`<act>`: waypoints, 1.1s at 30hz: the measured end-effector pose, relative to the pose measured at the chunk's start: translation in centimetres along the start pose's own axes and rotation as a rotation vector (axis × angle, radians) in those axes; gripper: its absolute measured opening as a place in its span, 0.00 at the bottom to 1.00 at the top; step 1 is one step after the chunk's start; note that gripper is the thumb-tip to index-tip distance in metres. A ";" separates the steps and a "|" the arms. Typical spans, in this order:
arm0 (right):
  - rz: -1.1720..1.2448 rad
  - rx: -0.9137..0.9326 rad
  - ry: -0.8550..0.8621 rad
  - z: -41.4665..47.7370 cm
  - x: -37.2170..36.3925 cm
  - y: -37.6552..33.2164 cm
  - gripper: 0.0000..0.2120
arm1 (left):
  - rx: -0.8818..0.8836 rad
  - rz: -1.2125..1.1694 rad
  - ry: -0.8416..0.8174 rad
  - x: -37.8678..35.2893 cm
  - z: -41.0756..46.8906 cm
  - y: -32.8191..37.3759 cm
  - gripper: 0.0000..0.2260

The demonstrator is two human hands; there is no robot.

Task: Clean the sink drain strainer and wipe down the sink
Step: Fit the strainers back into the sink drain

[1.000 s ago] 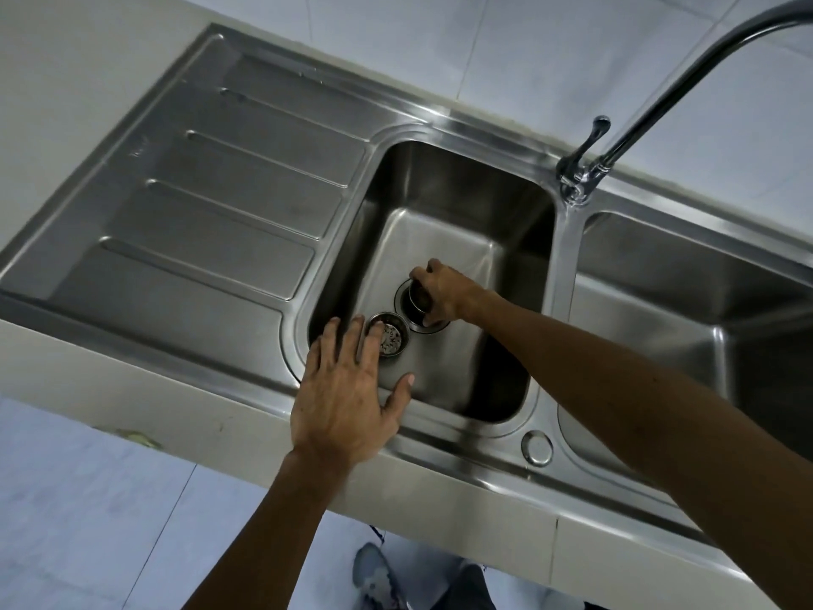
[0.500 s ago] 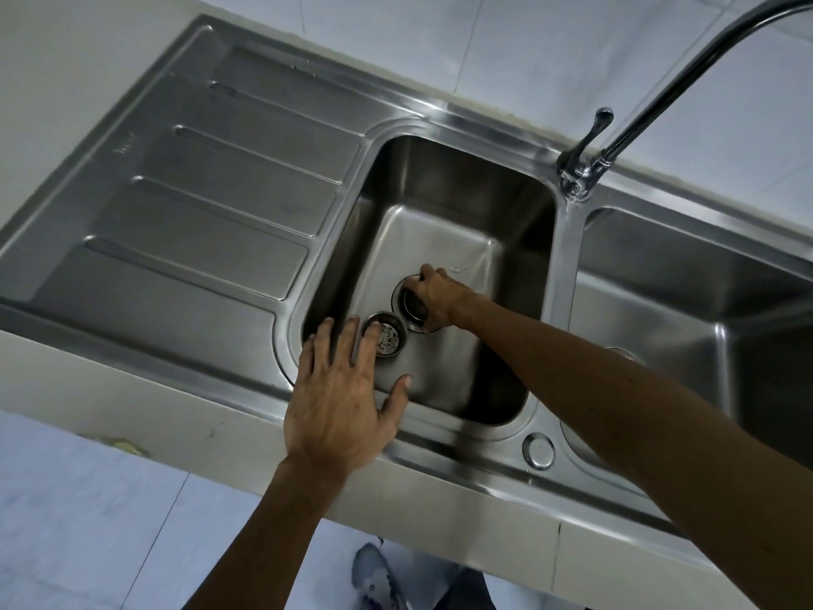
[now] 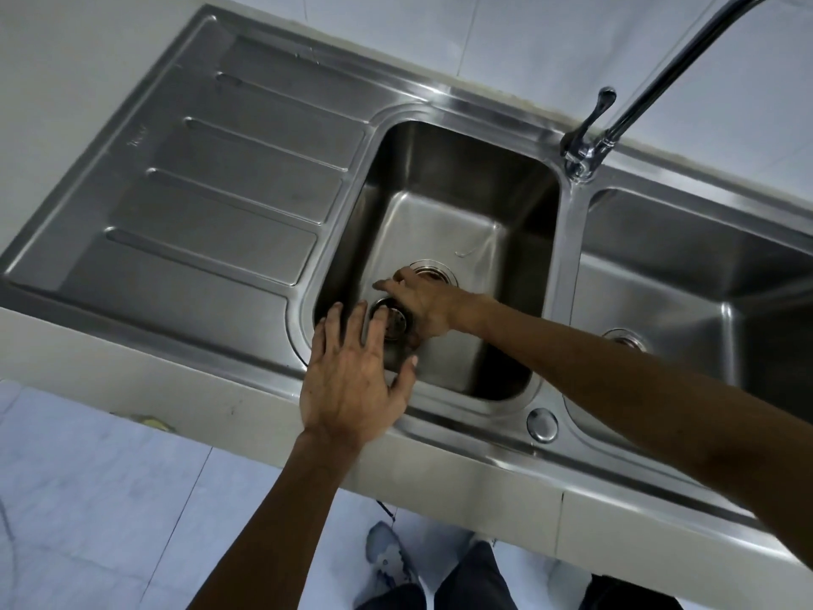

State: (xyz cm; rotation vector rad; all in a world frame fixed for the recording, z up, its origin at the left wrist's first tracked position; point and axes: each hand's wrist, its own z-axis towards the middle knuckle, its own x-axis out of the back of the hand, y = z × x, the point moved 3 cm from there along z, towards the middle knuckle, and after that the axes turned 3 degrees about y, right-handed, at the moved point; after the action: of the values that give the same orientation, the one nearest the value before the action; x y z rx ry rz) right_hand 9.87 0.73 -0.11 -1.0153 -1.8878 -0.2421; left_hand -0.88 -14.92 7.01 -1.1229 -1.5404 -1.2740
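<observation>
**Strainer out of the drain, cleaning not yet begun**

The small round metal strainer basket [image 3: 393, 321], dark with debris inside, sits on the floor of the left stainless-steel basin [image 3: 457, 222], just in front of the open, chrome-ringed drain hole [image 3: 433, 271] it belongs to. So the removal step looks done; the strainer appears unwashed.

The right hand [image 3: 422, 308] reaches down into the basin and is curled over the strainer's right side, touching it; whether it fully grips the rim I cannot tell, since the fingers are partly hidden. The left hand [image 3: 354, 385] is spread wide and holds nothing, hovering over the basin's front edge with its fingertips overlapping the strainer in view.

No cloth, sponge or running water shows; the curved chrome tap [image 3: 651, 94] looks dry. Judging from this, emptying and rinsing the strainer, reseating it, and wiping the basins and the ribbed steel draining board [image 3: 211, 191] all remain.
</observation>
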 end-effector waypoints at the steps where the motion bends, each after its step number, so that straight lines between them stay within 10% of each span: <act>1: -0.021 0.003 0.000 -0.2 -0.4 -0.8 0.53 | -0.001 0.001 0.004 0.1 0.0 0.0 0.35; 9: 0.020 -0.032 0.107 -0.2 -1.5 -3.1 0.25 | -0.005 -0.037 0.051 0.4 -0.1 0.1 0.34; 21: 0.031 -0.176 0.363 -16.5 8.4 3.3 0.40 | -0.108 0.064 -0.010 2.4 -0.5 2.9 0.37; 33: 0.140 -0.559 0.459 -32.1 3.0 18.2 0.35 | -0.441 0.067 -0.002 -2.8 1.1 22.9 0.36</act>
State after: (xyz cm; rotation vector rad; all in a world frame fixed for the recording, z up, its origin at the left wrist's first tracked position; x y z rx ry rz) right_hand 43.40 -3.54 15.12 -1.3175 -1.3455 -0.8773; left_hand 21.83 -12.16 9.95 -1.4352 -1.2401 -1.6133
